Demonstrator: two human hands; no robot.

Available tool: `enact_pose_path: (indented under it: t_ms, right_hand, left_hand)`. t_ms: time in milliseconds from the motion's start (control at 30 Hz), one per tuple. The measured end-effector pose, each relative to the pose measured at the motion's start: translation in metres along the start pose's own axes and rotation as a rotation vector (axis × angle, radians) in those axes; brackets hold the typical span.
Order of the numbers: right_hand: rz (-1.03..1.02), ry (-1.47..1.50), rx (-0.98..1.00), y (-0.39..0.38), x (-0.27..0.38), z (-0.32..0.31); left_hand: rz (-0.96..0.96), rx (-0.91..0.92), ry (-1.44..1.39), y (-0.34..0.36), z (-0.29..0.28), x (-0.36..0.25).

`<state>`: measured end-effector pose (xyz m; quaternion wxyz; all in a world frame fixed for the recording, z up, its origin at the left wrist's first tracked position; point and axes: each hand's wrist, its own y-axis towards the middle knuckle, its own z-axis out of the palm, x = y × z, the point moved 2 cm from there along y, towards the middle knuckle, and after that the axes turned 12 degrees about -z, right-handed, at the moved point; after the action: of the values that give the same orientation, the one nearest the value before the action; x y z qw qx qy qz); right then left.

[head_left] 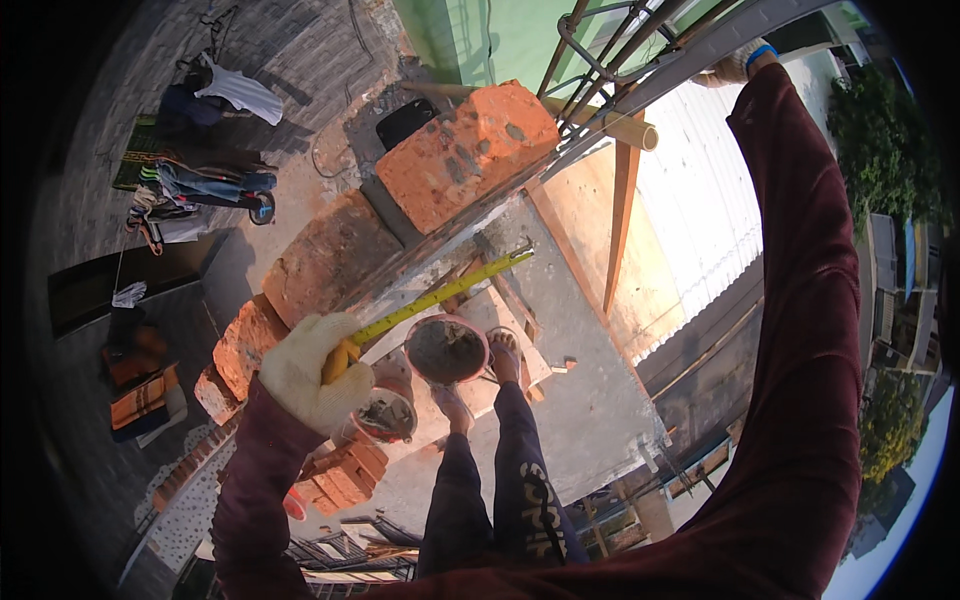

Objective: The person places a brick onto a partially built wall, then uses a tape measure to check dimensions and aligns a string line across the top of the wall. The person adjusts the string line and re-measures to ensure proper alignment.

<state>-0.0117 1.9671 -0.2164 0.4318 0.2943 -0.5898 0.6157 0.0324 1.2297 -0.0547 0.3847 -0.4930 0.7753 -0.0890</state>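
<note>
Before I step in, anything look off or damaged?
One bucket of grey mix stands right at the person's feet, so it could get kicked. Also, the upper brick is blotched with grey patches, perhaps mortar.

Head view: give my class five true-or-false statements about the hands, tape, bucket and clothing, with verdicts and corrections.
1. The left hand grips a yellow measuring tape. True.
2. The tape is wound fully in. False: a length of it sticks out past the glove.
3. The bucket nearest the right foot contains grey material. True.
4. The right hand rests on a brick. False: it is up at the long grey metal bar.
5. The sleeves are dark maroon. True.
</note>
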Motion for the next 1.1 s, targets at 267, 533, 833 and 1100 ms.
enact_pose_path:
  t_ms: [267, 533, 833, 1100]
  right_hand:
    - [-0.118, -0.205, -0.148, -0.015, -0.017, -0.008]
    - [-0.455, 0.080, -0.798, -0.108, -0.074, 0.107]
    - [-0.190, 0.240, -0.781, -0.248, -0.233, 0.383]
    - [0.144, -0.250, 0.047, -0.312, -0.451, 0.695]
  left_hand:
    - [0.089, -0.029, 0.018, 0.006, -0.008, 0.004]
    - [-0.121, 0.193, -0.604, 0.020, -0.047, 0.032]
    - [-0.065, 0.027, -0.025, 0.073, -0.090, -0.044]
    - [0.059, -0.093, 0.294, 0.104, -0.110, -0.119]
